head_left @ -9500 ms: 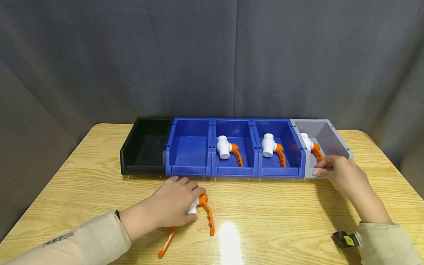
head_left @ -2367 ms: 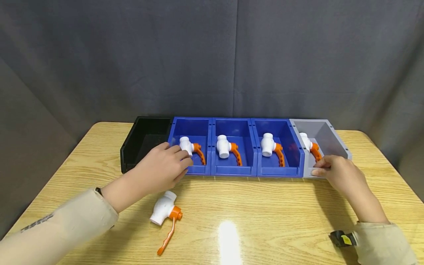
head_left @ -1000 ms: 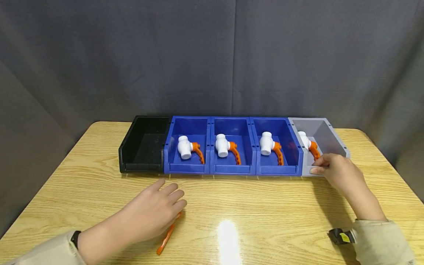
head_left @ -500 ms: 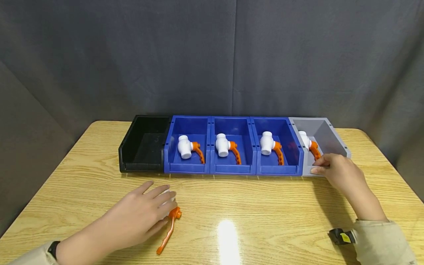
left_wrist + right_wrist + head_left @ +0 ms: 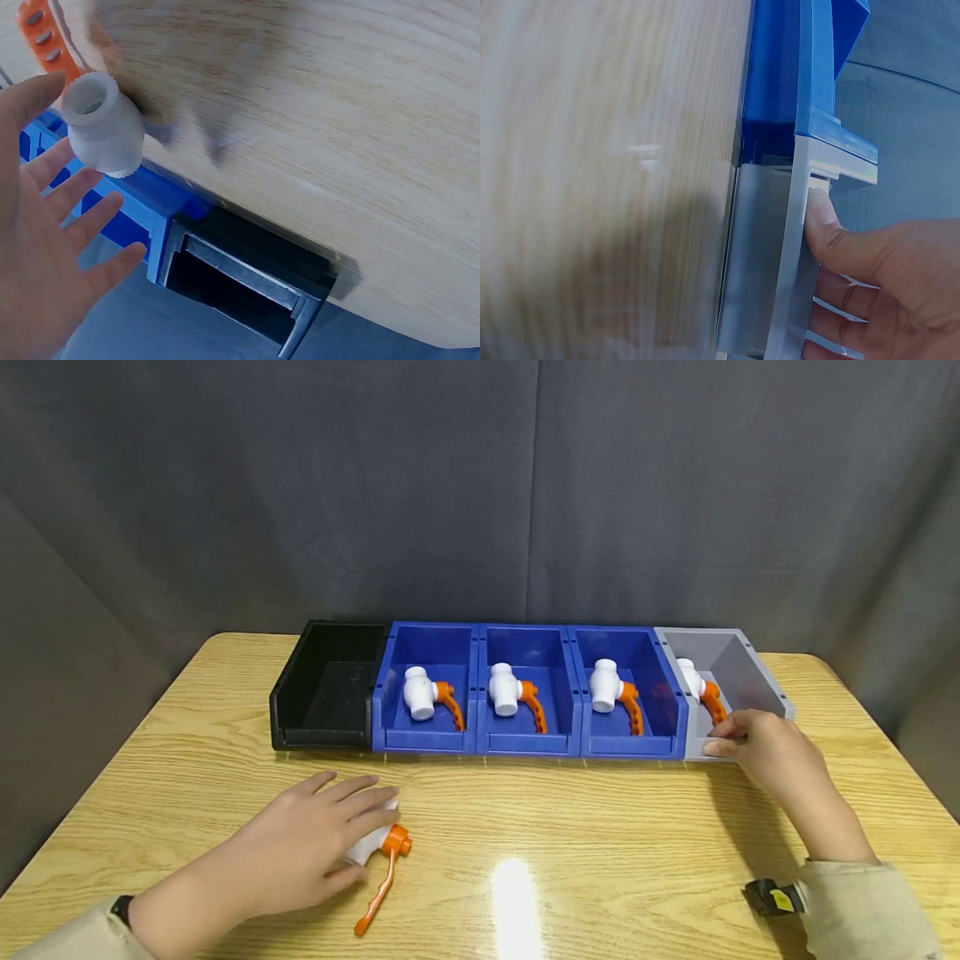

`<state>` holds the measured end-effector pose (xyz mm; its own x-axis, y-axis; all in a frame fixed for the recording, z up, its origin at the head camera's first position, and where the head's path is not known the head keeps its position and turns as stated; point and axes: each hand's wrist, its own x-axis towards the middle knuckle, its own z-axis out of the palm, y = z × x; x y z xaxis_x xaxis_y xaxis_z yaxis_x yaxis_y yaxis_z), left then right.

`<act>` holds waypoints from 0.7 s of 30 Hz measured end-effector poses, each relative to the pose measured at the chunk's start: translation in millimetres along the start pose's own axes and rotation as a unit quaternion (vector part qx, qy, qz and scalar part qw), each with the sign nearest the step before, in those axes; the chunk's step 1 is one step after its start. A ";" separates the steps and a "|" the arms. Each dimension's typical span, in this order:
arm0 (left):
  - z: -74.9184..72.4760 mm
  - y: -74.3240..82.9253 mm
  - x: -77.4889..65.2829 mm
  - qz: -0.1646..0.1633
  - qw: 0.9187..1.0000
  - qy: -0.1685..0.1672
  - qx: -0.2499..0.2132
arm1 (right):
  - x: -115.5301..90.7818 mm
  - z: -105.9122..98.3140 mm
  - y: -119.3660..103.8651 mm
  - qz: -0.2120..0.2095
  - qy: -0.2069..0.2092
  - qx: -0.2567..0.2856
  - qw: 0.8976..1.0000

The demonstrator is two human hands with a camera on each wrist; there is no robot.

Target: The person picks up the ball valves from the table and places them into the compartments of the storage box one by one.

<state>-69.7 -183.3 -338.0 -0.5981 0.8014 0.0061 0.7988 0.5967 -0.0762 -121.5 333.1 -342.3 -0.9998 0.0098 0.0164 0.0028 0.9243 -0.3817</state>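
Observation:
On the table at the front left lies a white ball valve (image 5: pixel 367 846) with an orange handle, partly covered by my left hand (image 5: pixel 296 847). That hand is spread over the valve body with fingers extended; in the left wrist view the thumb and fingertips are right beside the white body (image 5: pixel 109 139), not curled round it. My right hand (image 5: pixel 776 756) pinches the front lip of the grey bin (image 5: pixel 705 647), thumb on the outer side in the right wrist view. Inside that bin lies another valve (image 5: pixel 712 700), partly hidden by the bin's left wall.
Three blue bins stand joined in a row left of the grey one, holding a left valve (image 5: pixel 418 693), a middle valve (image 5: pixel 505 691) and a right valve (image 5: pixel 604 687). A black bin (image 5: pixel 322 739) ends the row at left. A grey curtain (image 5: pixel 480 493) hangs behind.
A valve from the table now lies in the left blue bin. My left hand has come back from there to the remaining table valve. The right hand keeps its hold on the grey bin.

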 end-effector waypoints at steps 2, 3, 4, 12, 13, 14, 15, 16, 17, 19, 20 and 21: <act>1.6 -1.3 0.7 0.000 1.000 -0.002 -0.001 | -0.4 -0.4 0.1 0.000 -0.001 0.001 1.000; 2.4 -1.8 1.5 0.001 1.000 -0.002 -0.001 | -0.4 -0.5 0.1 0.001 -0.002 0.000 1.000; 3.1 -2.2 2.3 0.001 1.000 -0.004 -0.003 | -0.5 -0.3 -0.1 0.001 -0.002 -0.001 1.000; 4.7 -3.0 9.2 0.008 0.999 -0.035 -0.019 | -0.5 0.8 0.2 -0.006 0.000 -0.013 1.000; 4.9 -3.2 9.6 0.010 0.999 -0.035 -0.018 | -0.3 0.8 0.1 -0.008 0.000 -0.015 1.000; 5.1 -3.5 9.9 0.012 0.999 -0.034 -0.018 | 0.0 0.7 -0.2 -0.010 0.000 -0.017 1.000; 5.2 -3.8 10.2 0.015 0.999 -0.033 -0.018 | 0.2 0.5 -0.3 -0.012 0.000 -0.018 1.000; 5.2 -4.2 10.4 0.016 0.999 -0.034 -0.020 | 0.4 0.5 -0.8 -0.013 0.001 -0.020 1.000; 5.2 -4.6 10.5 0.017 0.999 -0.035 -0.022 | 0.6 0.4 -1.3 -0.014 0.002 -0.022 1.000; 5.3 -5.6 10.8 0.018 0.999 -0.040 -0.031 | 1.0 0.0 -1.8 -0.015 0.001 -0.022 1.000; 5.4 -6.1 11.0 0.017 0.998 -0.042 -0.036 | 1.1 0.1 -2.2 -0.016 0.001 -0.023 1.000; 5.6 -6.7 11.2 0.017 0.998 -0.046 -0.041 | 1.1 0.2 -2.5 -0.018 0.001 -0.024 1.000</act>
<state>-82.1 -178.5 -343.0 -0.5714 0.8161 -0.0870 0.8188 0.5740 0.0066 -122.6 330.7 -341.5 -0.9992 -0.0238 0.0315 -0.0330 0.9413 -0.3359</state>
